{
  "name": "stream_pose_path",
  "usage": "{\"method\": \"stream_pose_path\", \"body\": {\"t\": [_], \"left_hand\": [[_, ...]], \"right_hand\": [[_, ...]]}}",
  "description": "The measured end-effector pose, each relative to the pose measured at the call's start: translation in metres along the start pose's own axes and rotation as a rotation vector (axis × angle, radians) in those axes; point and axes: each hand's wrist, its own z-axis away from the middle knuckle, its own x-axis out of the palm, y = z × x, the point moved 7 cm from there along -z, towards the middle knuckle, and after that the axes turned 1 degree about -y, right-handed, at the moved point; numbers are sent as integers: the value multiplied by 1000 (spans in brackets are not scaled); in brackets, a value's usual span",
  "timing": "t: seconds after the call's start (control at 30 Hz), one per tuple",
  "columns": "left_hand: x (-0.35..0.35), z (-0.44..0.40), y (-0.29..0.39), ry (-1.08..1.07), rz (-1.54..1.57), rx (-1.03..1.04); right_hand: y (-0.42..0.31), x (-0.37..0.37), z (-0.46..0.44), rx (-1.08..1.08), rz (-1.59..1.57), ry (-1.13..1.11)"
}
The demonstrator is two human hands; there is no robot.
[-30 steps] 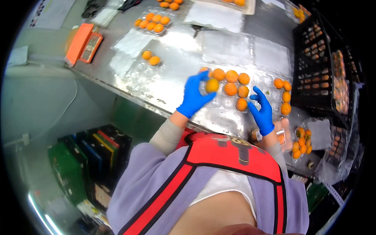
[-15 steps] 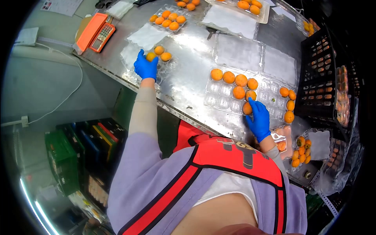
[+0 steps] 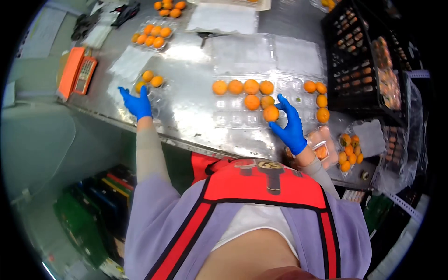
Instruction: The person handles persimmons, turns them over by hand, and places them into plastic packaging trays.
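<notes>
My left hand, in a blue glove, has its fingers spread just below a small clear tray that holds three orange fruits. Nothing is in that hand. My right hand, also gloved in blue, has thumb and fingertips round an orange fruit at the lower right of a clear compartment tray. Four fruits line that tray's back row, with two more in the row below. Just to the right, a second clear tray has several fruits along its back and right side.
An orange device with a keypad lies at the table's left edge. A filled clear tray stands at the back left. Right of the trays is a tall black crate. A tray of fruits and pink packaging lie at lower right.
My left hand went from the large tray to the small left one, set down a yellowish fruit there, and opened. My right hand moved in and closed round the lower-right fruit. The camera view shifted.
</notes>
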Motion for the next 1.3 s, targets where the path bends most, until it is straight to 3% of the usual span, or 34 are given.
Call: {"method": "stream_pose_path", "body": {"t": [0.03, 0.13, 0.2, 0.3, 0.43, 0.5, 0.53, 0.6, 0.7, 0.77, 0.83, 0.87, 0.93, 1.07, 1.3], "left_hand": [[-3, 13, 21, -26, 120, 61], [9, 66, 82, -192, 498, 211], [24, 110, 125, -445, 559, 338], [20, 175, 196, -782, 804, 243], [5, 209, 246, -946, 1051, 248], [-1, 213, 262, -987, 1001, 297], [-2, 217, 268, -1025, 951, 347], [10, 223, 265, -1080, 939, 308], [15, 223, 265, -1145, 1064, 155], [19, 229, 261, -1317, 1249, -170], [20, 227, 260, -1292, 1280, -162], [20, 225, 260, -1268, 1312, -151], [21, 222, 258, -1241, 1317, -93], [19, 214, 259, -1087, 1248, 131], [22, 217, 262, -1092, 1254, 156]], "right_hand": [[-3, -6, -3, 53, -210, 39], [-32, -20, -17, 66, -388, 43], [-49, -24, -26, 46, -422, 31], [-72, -28, -34, -41, -543, 60], [-84, -29, -37, -71, -536, 77], [-96, -32, -35, -193, -198, 113], [-99, -32, -36, -191, -202, 113], [-113, -30, -35, -305, 96, 120], [-113, -29, -37, -279, 51, 128], [-109, -30, -40, -228, -30, 112], [-88, -26, -42, -31, -502, 56], [-85, -26, -42, -31, -503, 53], [-67, -10, -41, 219, -912, -100], [-69, 5, -41, 387, -1158, -172], [-73, 2, -47, 349, -970, -147]]}}
